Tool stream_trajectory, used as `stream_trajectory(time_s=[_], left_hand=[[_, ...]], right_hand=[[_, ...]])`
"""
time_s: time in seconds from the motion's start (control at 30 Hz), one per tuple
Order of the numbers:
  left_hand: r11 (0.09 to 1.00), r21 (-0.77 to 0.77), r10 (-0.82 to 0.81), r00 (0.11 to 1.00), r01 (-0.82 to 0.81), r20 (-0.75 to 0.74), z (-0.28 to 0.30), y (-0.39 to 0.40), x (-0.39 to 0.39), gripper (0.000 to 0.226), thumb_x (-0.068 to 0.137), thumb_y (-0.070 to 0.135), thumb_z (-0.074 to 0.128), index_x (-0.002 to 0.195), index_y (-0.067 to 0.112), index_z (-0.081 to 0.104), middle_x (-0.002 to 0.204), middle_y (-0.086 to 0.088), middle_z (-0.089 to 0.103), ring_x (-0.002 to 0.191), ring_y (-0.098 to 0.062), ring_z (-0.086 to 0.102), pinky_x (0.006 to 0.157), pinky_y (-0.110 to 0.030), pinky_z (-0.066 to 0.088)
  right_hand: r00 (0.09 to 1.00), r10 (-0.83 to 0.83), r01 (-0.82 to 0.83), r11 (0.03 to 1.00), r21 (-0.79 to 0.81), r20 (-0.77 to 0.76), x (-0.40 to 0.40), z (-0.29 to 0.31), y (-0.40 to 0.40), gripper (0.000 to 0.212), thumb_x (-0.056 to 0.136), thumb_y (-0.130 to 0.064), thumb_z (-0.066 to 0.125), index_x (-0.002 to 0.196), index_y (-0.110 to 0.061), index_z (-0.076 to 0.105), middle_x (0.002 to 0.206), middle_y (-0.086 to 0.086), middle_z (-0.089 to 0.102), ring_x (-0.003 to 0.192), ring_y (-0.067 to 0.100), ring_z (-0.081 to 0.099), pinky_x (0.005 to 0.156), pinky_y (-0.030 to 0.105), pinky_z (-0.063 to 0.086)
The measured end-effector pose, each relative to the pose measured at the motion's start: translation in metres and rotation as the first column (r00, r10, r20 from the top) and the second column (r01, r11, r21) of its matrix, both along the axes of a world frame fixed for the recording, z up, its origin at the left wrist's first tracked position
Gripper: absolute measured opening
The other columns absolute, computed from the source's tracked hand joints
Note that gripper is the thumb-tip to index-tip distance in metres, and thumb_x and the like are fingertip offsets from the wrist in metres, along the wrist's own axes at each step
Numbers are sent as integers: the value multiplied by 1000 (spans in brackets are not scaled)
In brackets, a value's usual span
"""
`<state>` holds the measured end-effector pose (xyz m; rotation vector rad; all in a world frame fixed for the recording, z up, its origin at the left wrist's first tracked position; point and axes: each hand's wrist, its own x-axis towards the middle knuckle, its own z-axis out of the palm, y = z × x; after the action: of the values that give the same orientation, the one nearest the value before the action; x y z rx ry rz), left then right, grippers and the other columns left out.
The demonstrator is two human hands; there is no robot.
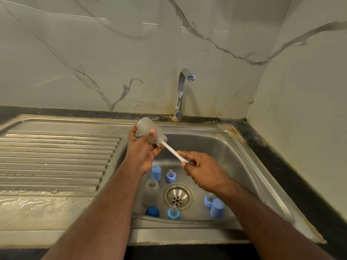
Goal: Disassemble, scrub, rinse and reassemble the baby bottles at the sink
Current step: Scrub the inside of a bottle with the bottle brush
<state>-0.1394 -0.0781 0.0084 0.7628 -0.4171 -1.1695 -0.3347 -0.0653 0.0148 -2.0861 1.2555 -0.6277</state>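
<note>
My left hand point(142, 147) grips a frosted clear baby bottle point(148, 128) tilted over the sink's left edge, its mouth pointing down to the right. A white brush handle point(173, 151) sticks out of that mouth, and my right hand point(199, 168) pinches its lower end. In the basin a second clear bottle point(151, 192) stands without a top. Around the drain lie light blue caps point(156, 172) point(217, 208), a dark blue cap point(152, 212) and blue collars with teats point(170, 176) point(173, 212) point(208, 199).
The steel sink point(234, 156) has a round drain point(177, 196) in the middle. A chrome tap point(183, 91) stands behind it with no water running. A wet ribbed draining board point(56, 158) lies to the left. Marble walls close the back and right.
</note>
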Motion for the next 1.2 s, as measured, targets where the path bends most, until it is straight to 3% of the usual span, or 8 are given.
stream_trajectory(time_s=[0.1,0.2,0.3,0.43,0.67,0.87,1.07,1.2], left_hand=[[1000,2,3,1000,-3,14,0,-1,1,64,95,2,64,147,31,39,127,-12,54,104,-37,68,78,-50,62],[1000,-1,-8,1000,8,16,-2,-3,1,63,95,1,63,145,31,41,127,-13,53,107,-39,67,82,-52,61],[1000,0,-23,999,24,28,-3,-4,1,62,94,2,66,142,34,43,130,-13,52,108,-40,68,83,-51,61],[999,27,43,999,-44,13,-4,-6,5,62,94,4,67,143,32,43,126,-11,55,111,-39,66,89,-54,58],[957,92,286,950,-276,-121,-5,-6,25,57,94,15,72,143,24,45,131,-10,62,110,-32,67,80,-45,62],[977,77,205,975,-199,-86,-4,-4,20,54,97,15,67,143,31,45,126,-7,57,108,-34,64,76,-44,62],[995,-2,101,989,-102,-112,-3,-4,20,59,98,6,62,147,34,42,137,-11,50,115,-41,62,82,-52,61],[996,-29,84,988,-89,-126,-5,-4,19,60,98,2,60,146,33,43,140,-13,49,117,-41,61,85,-55,59]], right_hand=[[1000,13,-13,999,39,-14,3,1,6,40,103,-25,52,140,-38,53,83,-22,58,66,-1,55,64,14,40],[982,-46,16,986,-164,-182,2,3,5,43,104,-28,48,146,-38,47,113,-7,67,87,8,62,75,23,50],[952,-74,-14,958,-286,-296,4,1,8,47,105,-27,44,151,-35,39,111,-2,61,91,13,57,78,26,46],[989,-10,-8,993,-119,-147,-1,1,7,43,102,-28,51,143,-40,51,120,-11,67,91,9,65,80,24,53],[990,-29,13,993,-120,-135,-17,-3,-2,39,97,-30,56,133,-46,59,91,-22,67,65,0,59,61,13,44],[998,-59,61,991,-119,18,-24,1,-3,37,98,-27,60,132,-40,62,88,-25,63,70,-6,58,58,8,44],[993,-97,89,989,-121,-64,-21,2,-6,38,100,-32,56,137,-42,56,108,-17,71,83,2,65,61,8,45],[998,-63,65,992,-107,23,-21,3,1,35,99,-32,59,132,-44,60,86,-27,66,67,2,61,58,14,49]])
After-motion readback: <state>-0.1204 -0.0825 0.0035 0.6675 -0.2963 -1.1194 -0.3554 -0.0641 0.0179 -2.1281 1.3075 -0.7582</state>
